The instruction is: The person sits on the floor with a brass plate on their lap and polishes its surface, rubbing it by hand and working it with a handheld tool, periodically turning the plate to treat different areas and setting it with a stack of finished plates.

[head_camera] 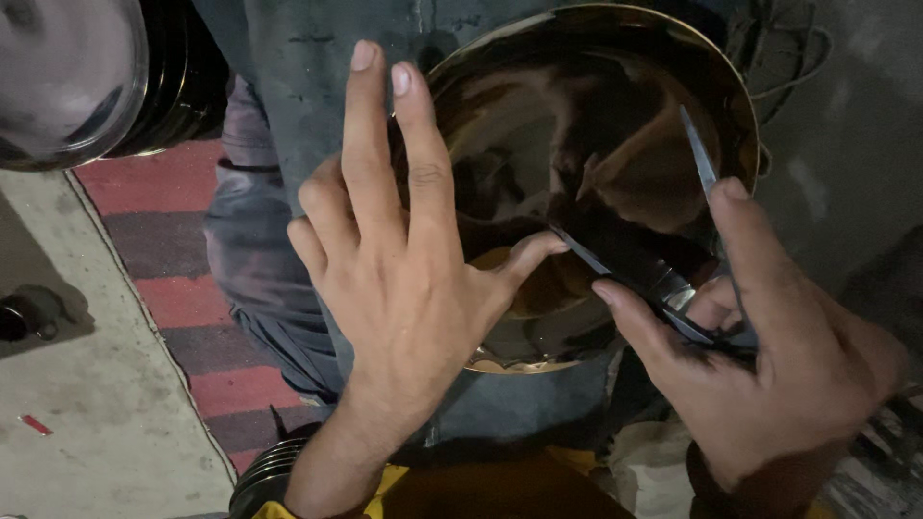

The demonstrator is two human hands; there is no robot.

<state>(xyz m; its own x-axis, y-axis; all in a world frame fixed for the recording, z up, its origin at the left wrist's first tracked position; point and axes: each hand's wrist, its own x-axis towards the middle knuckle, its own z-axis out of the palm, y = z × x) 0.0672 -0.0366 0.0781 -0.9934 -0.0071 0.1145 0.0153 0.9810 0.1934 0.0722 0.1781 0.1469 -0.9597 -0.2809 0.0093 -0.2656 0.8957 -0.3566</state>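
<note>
Head view: left hand (404, 279) lies spread, fingers extended, flat against the polished brass bowl (596, 144) resting on the lap, thumb touching its inner surface. Right hand (769, 365) is closed around metal shears (663, 279), blades inside the bowl.

Both hands are bare, with no rings or gloves: the left hand (399, 279) has short, pale nails and the right hand (769, 375) likewise. Below the left hand, a yellow sleeve cuff (385, 481) shows at the wrist.
</note>
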